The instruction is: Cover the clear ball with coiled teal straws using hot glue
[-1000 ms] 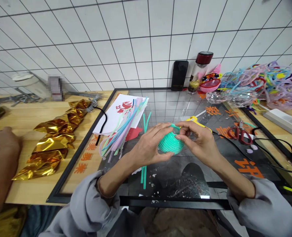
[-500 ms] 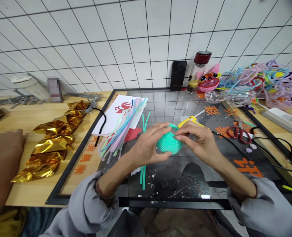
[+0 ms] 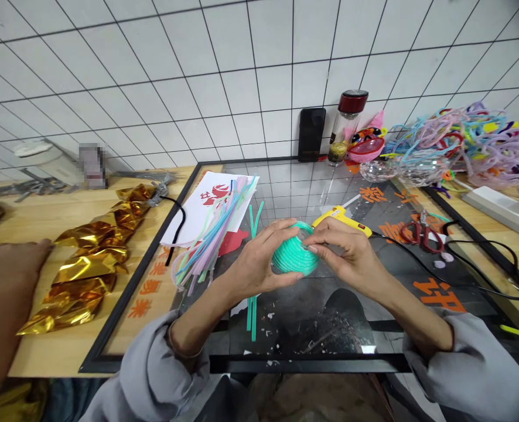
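A rounded green ball wound from pipe cleaners [image 3: 292, 258] is held above the glass-topped panel [image 3: 281, 181]. My left hand [image 3: 259, 258] wraps around its left side, thumb below and fingers over the top. With thumb and forefinger pinched together, my right hand [image 3: 345, 249] touches the upper right of the ball; whatever lies between those fingertips is too small to make out. Behind the right hand lies a yellow glue gun [image 3: 351, 220]. Two green pipe cleaners [image 3: 251, 316] run under my left wrist, and a bundle of pastel pipe cleaners [image 3: 218, 234] rests on white paper [image 3: 198, 202].
Crumpled gold foil [image 3: 86, 264] lies to the left, beside another person's hand [image 3: 16, 264]. Red-handled scissors [image 3: 420, 233] and a black cord [image 3: 474, 284] are on the right. At the back stand a phone [image 3: 311, 135], a glass bottle [image 3: 342, 129] and heaped pipe cleaners [image 3: 470, 140].
The ball and both my hands stay together in nearly the same pose, the ball turned slightly. The view has shifted a little, showing more of the glue gun.
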The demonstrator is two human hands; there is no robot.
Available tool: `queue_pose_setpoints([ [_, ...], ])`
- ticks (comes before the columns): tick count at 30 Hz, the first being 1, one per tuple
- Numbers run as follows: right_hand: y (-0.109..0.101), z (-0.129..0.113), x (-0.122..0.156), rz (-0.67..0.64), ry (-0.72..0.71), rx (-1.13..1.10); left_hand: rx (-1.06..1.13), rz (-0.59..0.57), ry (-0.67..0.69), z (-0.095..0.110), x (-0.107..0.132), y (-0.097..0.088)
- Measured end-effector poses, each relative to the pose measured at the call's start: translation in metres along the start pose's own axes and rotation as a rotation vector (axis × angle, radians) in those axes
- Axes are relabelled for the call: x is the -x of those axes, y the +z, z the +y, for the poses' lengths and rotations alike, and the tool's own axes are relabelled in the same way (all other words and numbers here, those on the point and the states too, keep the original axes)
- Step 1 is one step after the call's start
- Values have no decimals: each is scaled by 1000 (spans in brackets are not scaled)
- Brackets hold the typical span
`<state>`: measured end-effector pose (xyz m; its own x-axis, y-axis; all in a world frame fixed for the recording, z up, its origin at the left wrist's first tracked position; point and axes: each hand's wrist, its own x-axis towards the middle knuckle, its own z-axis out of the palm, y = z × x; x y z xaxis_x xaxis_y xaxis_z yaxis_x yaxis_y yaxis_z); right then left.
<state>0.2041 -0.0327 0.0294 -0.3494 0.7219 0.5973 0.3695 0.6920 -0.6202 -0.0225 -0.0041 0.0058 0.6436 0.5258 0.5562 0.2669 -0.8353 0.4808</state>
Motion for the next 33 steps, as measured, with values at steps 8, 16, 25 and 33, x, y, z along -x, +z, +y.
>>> queue_pose_setpoints([
  [8,-6,11,-4,10,66,48,43,25,-18,-2,-1,-2],
  [16,0,21,-6,-87,30,96,88,42,-26,-5,-1,-3],
  [25,5,34,-10,-84,71,-55,120,51,-76,-10,-1,-4],
  [33,15,29,13,32,68,8,156,53,-119,-10,0,-4],
])
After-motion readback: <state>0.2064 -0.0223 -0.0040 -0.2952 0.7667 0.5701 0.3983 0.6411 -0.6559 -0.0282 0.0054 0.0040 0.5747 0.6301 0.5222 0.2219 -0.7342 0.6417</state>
